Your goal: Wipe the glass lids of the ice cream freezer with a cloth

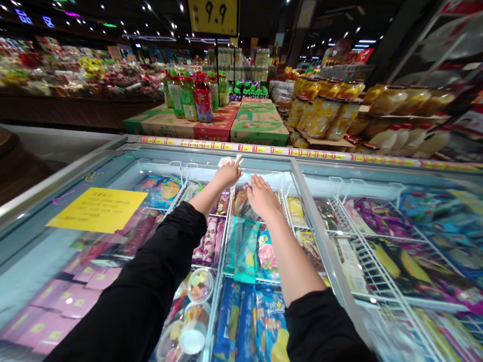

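And it's apparently wiping now: left hand (228, 174) gripping a crumpled white cloth (226, 161) near the far rim of the metal-framed, glass-topped freezer (314, 211), right hand (263, 197) over it, fingers extended, empty; the next stroke wants steady pressure.

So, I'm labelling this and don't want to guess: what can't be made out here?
In the head view:
White wad: partly covered by the left hand; material unclear.
Right hand: whether it touches the glass lid can't be told from this angle.
Yellow notice: print too small and blurred to read.
Blue packets at far right: blurred and cut off by the edge.
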The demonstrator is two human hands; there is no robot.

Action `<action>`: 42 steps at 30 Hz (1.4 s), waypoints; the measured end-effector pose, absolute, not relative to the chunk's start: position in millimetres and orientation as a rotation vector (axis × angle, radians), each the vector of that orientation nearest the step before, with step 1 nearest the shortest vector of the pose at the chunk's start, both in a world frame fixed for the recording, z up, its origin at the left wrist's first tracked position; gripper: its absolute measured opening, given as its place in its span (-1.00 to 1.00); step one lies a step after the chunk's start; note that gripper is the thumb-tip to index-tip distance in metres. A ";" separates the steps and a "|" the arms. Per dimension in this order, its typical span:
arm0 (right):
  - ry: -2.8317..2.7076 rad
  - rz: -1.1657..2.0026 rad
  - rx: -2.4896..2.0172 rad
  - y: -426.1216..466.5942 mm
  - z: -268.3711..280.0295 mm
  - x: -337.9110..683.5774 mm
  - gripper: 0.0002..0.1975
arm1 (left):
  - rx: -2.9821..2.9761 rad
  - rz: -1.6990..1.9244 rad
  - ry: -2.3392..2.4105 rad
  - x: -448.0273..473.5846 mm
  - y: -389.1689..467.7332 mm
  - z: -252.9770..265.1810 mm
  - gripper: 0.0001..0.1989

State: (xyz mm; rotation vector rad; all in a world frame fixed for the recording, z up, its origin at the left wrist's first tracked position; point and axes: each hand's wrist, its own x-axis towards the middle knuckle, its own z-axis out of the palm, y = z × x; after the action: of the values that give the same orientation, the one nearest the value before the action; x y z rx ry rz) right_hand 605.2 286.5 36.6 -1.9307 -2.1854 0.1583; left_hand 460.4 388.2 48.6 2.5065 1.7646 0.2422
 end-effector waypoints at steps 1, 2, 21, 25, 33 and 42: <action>-2.200 0.158 -1.915 288.5 36.0 606.4 -0.35 | 2.491 0.252 1.802 456.5 385.9 46.9 -0.48; -2.212 0.160 -1.907 290.3 35.2 607.2 -0.35 | 2.476 0.266 1.839 452.9 382.3 44.7 -0.48; -2.301 0.184 -1.920 297.4 37.8 609.1 -0.33 | 2.458 0.258 1.846 472.2 426.9 52.0 -0.50; -2.245 0.146 -1.923 299.4 33.7 607.4 -0.32 | 2.458 0.307 1.910 470.2 403.7 39.5 -0.50; -2.238 0.170 -1.939 299.3 35.3 607.8 -0.32 | 2.544 0.293 1.697 479.8 423.1 45.2 -0.54; -2.253 0.162 -1.944 300.8 32.9 608.6 -0.32 | 2.288 0.330 2.034 482.6 446.3 49.3 -0.48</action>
State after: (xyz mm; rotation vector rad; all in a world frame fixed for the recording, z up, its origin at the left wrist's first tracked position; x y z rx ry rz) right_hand 608.6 300.8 32.9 -1.9437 -2.2528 0.1625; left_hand 482.6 446.3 49.3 2.2879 2.0336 0.3298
